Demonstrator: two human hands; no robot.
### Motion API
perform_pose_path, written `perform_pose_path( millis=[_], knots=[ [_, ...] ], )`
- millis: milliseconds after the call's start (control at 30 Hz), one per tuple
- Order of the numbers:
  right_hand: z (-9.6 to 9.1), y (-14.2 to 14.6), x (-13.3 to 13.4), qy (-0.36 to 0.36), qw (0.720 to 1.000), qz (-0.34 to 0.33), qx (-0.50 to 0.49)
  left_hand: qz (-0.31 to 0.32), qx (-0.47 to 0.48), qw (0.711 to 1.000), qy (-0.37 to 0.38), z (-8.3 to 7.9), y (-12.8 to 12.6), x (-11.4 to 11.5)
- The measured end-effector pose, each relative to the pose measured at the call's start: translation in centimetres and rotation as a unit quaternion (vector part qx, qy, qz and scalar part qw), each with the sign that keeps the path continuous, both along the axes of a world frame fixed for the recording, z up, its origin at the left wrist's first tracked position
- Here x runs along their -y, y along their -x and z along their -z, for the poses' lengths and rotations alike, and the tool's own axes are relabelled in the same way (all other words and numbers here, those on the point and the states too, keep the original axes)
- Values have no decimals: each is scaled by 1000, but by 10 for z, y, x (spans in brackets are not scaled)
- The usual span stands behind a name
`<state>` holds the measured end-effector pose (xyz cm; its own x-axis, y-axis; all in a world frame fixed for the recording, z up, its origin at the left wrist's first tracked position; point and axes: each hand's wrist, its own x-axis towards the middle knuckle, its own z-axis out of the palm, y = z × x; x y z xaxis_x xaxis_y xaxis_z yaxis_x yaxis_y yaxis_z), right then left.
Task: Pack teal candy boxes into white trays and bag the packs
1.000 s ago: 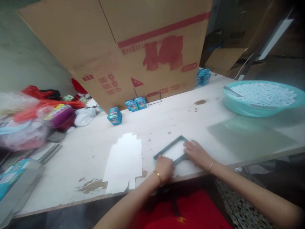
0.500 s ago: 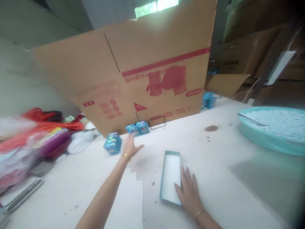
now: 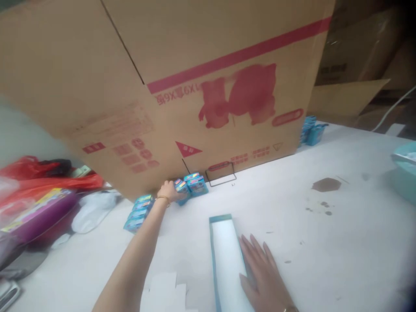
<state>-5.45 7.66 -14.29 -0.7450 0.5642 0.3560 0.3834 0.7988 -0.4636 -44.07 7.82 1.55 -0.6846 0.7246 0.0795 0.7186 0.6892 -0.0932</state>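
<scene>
My left hand [image 3: 170, 192] reaches to the foot of the big cardboard carton, its fingers closed round the left side of some small blue boxes [image 3: 182, 193]. Touching these on the right stand more small blue boxes [image 3: 196, 185]. A row of similar blue boxes [image 3: 138, 213] leans nearer me on the left, partly behind my forearm. My right hand [image 3: 262, 274] lies flat with fingers stretched along the right edge of a long, shallow tray [image 3: 224, 255]. The tray has a white inside and blue rim; its near end runs out of view.
The large cardboard carton [image 3: 182, 117] stands across the back of the white table [image 3: 282, 208]. Further blue boxes [image 3: 313, 133] sit by its right corner. A turquoise basin [image 3: 404, 173] is at the right edge. Red bags [image 3: 26, 173] and a purple package [image 3: 48, 216] lie left.
My left hand has moved forward and closed on the small blue boxes. My right hand stays beside the tray. The view has tilted and come closer to the carton.
</scene>
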Motion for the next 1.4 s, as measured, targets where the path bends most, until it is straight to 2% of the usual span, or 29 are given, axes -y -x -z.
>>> perform_pose_path(
  millis=[67, 133, 200, 267, 367, 467, 600, 700, 867, 967, 1067, 1167, 1267, 1333, 1400],
  knots=[
    [1, 1, -2, 0, 1000, -5, -7, 40, 18, 999, 16, -2, -3, 11],
    [3, 1, -2, 1, 1000, -6, -15, 113, 38, 993, 16, -4, -11, 26],
    [5, 1, -2, 3, 1000, -2, -21, 185, 55, 981, 4, -4, -26, 38],
    [5, 1, -2, 5, 1000, 0, -23, 226, 49, 973, -12, 0, -43, 42],
    [4, 1, -2, 10, 1000, 0, -13, 248, -13, 968, -30, 5, -64, 29],
    [0, 1, -1, 24, 1000, -1, 12, 251, -71, 965, -42, 6, -67, 0],
    [-5, 1, -2, 39, 998, -2, 40, 262, -40, 963, 39, 3, -56, -33],
    [-7, 1, -3, 48, 998, -8, 43, 263, -11, 961, 86, 4, -56, -38],
    [-14, 0, -2, 67, 997, -10, 41, 303, -60, 950, 32, 12, -72, -20],
    [-22, -2, 0, 78, 996, -7, 36, 307, -41, 951, 12, 11, -78, -16],
    [-31, -5, 1, 88, 996, -1, 29, 265, 10, 964, -23, 0, -80, -14],
    [-35, -5, 1, 101, 994, 3, 29, 217, 40, 969, -114, -20, -86, 6],
    [-36, -5, 0, 111, 993, 1, 29, 218, 115, 949, -198, -43, -108, 41],
    [-37, -5, 0, 113, 993, 2, 26, 252, 205, 925, -199, -50, -131, 61],
    [-38, -5, 0, 115, 993, 7, 24, 291, 281, 900, -159, -48, -156, 72]
  ],
)
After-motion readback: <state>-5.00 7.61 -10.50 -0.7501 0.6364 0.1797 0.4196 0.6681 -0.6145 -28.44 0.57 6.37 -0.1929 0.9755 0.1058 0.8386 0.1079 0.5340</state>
